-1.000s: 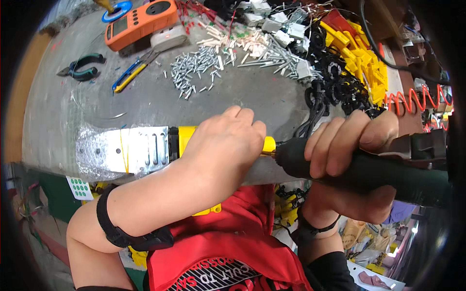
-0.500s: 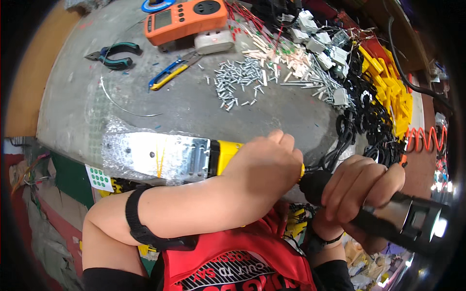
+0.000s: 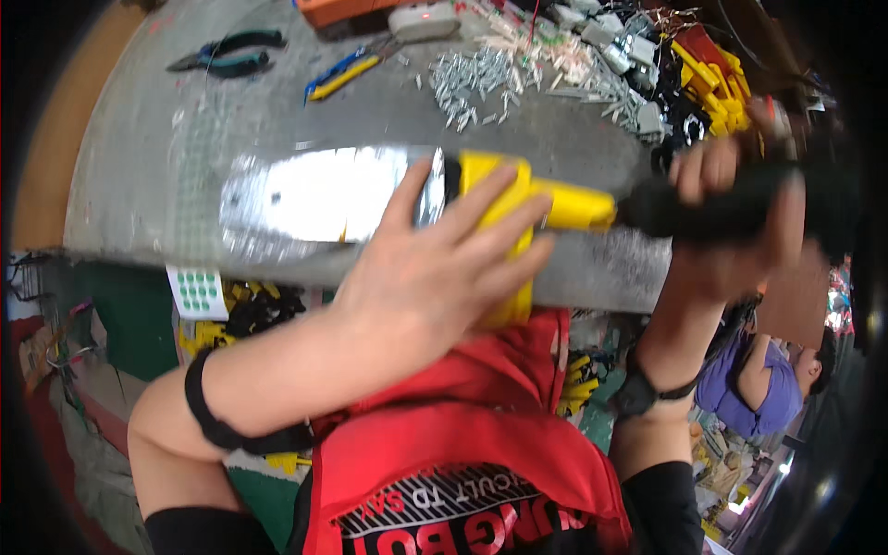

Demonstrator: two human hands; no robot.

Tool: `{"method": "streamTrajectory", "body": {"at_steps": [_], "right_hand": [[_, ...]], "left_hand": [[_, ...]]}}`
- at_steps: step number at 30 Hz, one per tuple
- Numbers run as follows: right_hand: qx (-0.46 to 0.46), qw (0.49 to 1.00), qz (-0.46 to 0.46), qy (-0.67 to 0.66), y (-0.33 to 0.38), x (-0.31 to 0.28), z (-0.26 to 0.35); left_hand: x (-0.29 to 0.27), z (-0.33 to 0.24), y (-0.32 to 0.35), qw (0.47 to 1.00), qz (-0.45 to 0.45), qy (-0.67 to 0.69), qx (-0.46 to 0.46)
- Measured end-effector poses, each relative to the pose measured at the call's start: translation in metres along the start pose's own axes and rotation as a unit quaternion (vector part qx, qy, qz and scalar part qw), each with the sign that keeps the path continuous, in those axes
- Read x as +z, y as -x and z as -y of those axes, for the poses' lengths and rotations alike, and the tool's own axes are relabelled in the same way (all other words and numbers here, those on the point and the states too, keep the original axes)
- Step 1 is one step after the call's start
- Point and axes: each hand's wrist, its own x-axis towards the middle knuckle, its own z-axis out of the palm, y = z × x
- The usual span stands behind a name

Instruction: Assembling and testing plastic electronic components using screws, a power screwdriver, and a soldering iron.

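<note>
A tool with a wide, shiny metal plate [image 3: 319,199] lies across the bench's near side, the plate wrapped in clear plastic. Its yellow housing [image 3: 486,176] narrows to a yellow end on the right. My left hand [image 3: 416,268] rests across that housing with fingers spread, the forefinger reaching onto the metal. In my right hand [image 3: 708,171] is a black power screwdriver [image 3: 652,205], fingers wrapped round its body. The screwdriver's nose points left at the yellow end; whether they touch is hard to tell. Motion blurs the right hand and the screwdriver.
Beyond the tool lie pliers [image 3: 236,55], blue-and-yellow cutters [image 3: 342,74] and a heap of screws [image 3: 467,83]. Yellow plastic parts [image 3: 712,88] pile up far right. An orange meter [image 3: 347,9] stands at the back. A person in purple [image 3: 754,384] is at the right.
My left hand has turned from a closed grip to spread fingers on the housing. The right hand and screwdriver have risen in view and swung level. The view has shifted, with bench things higher.
</note>
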Motion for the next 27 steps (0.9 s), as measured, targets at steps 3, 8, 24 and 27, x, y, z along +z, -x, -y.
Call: {"method": "streamTrajectory", "body": {"at_steps": [3, 8, 24, 27], "right_hand": [[0.001, 0.97, -0.097, 0.222, -0.03, 0.012, 0.0], [-0.034, 0.998, 0.015, 0.05, 0.009, 0.048, 0.061], [0.129, 0.933, 0.33, -0.056, 0.004, 0.089, -0.01], [0.131, 0.951, 0.277, -0.052, 0.003, 0.106, -0.023]], "left_hand": [[0.008, 0.007, -0.011, 0.996, -0.063, 0.051, -0.023], [0.005, 0.014, -0.013, 0.997, -0.05, 0.051, 0.043], [0.025, 0.026, -0.001, 0.99, -0.121, 0.049, 0.049], [0.016, 0.021, -0.005, 0.99, -0.115, 0.049, 0.063]]}}
